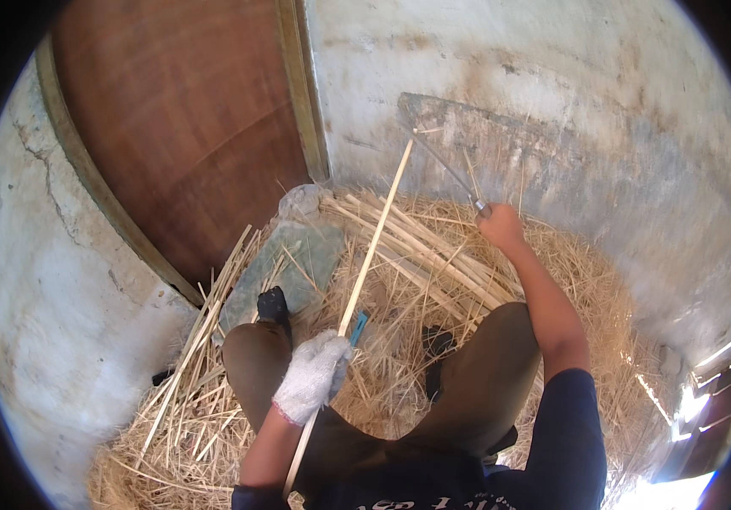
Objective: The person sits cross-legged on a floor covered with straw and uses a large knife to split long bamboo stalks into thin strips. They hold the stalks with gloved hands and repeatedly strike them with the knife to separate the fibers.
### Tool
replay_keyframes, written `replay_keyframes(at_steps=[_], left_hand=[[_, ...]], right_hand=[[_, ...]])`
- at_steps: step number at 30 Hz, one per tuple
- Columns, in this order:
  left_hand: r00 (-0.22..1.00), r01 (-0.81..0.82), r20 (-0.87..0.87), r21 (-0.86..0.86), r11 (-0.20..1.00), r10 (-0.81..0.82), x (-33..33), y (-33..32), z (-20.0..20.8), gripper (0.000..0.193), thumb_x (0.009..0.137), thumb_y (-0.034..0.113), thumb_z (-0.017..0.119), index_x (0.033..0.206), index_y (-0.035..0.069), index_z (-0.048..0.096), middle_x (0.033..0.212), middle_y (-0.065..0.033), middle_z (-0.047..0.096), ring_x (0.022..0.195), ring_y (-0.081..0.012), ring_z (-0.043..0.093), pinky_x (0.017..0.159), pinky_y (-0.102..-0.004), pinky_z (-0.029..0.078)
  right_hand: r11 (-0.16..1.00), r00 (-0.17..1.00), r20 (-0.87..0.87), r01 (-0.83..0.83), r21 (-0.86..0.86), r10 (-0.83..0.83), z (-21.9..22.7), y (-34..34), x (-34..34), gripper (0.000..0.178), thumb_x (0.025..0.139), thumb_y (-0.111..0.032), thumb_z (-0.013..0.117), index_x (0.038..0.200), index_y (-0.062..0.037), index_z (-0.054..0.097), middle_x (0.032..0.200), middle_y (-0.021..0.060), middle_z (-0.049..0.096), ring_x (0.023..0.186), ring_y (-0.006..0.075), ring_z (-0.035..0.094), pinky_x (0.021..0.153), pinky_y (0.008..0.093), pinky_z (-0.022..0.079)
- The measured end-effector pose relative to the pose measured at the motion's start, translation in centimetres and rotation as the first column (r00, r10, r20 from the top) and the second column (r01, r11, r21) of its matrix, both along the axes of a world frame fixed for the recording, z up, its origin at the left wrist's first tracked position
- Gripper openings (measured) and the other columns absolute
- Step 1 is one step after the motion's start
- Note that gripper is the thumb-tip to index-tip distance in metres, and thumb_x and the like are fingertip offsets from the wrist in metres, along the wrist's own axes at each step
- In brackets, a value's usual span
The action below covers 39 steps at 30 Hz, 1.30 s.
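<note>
My left hand (pixel 310 376), in a white knitted glove, is closed round a long pale strip (pixel 376 238) that looks like split bamboo. The strip slants up and away, with its lower end passing back beside my left thigh. My bare right hand (pixel 500 224) grips the handle of a long-bladed knife (pixel 446 166). Its thin blade points up and left, and its tip is near the strip's far end. A small pale sliver (pixel 427 130) sticks out there. A blue object (pixel 359 327) of unclear kind lies just beyond the glove.
Several split strips (pixel 433 246) lie beyond my right knee, and another bundle (pixel 204 340) lies to the left. Shavings (pixel 586 280) cover the floor. A greenish flat slab (pixel 297 255) sits before a brown door (pixel 178 110). A stained wall (pixel 552 102) rises ahead.
</note>
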<state>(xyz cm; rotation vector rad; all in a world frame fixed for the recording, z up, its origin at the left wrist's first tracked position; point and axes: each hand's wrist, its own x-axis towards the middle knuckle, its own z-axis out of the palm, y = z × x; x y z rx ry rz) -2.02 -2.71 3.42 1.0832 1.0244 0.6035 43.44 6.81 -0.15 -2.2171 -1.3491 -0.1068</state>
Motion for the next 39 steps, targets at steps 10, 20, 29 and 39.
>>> replay_keyframes(at_steps=[10,20,29,39], left_hand=[[0.992,-0.082,0.101,0.030,0.996,0.079,-0.8,-0.1,0.7,0.020,0.100,0.021,0.057,0.083,0.010,0.055,0.055,0.0038,0.040,0.038,-0.0072,0.035,0.032,-0.0245,0.028],[0.999,-0.017,0.046,0.017,1.000,0.016,-1.0,-0.3,1.5,0.019,0.101,0.024,0.058,0.086,0.012,0.057,0.060,0.0039,0.046,0.044,-0.0070,0.041,0.039,-0.0232,0.031],[0.995,0.080,-0.060,0.040,0.996,-0.078,0.1,-1.6,1.2,0.020,0.101,0.023,0.056,0.086,0.010,0.057,0.060,0.0015,0.048,0.043,-0.0082,0.043,0.036,-0.0239,0.034],[0.989,-0.055,0.141,0.020,0.998,0.052,-0.2,0.0,0.3,0.019,0.104,0.021,0.056,0.088,0.010,0.058,0.059,0.0081,0.039,0.044,-0.0032,0.034,0.039,-0.0222,0.027]], right_hand=[[0.983,0.981,-0.086,0.176,0.044,-0.172,-1.9,-0.1,3.3,0.026,0.081,-0.027,0.069,0.095,-0.0064,0.076,0.085,0.0198,0.073,0.082,0.0397,0.072,0.076,0.0487,0.056],[0.954,0.980,0.026,-0.197,0.227,0.197,0.2,-0.9,-2.0,0.023,0.082,-0.024,0.070,0.090,-0.0027,0.071,0.072,0.0223,0.067,0.069,0.0411,0.067,0.066,0.0468,0.052],[0.995,0.962,-0.257,0.102,0.012,-0.095,-3.1,1.6,3.8,0.032,0.081,-0.031,0.071,0.092,-0.0012,0.075,0.086,0.0222,0.073,0.080,0.0392,0.071,0.075,0.0476,0.055],[0.967,0.895,-0.430,-0.005,0.256,0.118,-2.4,1.7,-2.1,0.032,0.080,-0.028,0.072,0.072,0.0023,0.064,0.063,0.0158,0.060,0.059,0.0262,0.058,0.061,0.0430,0.045]])
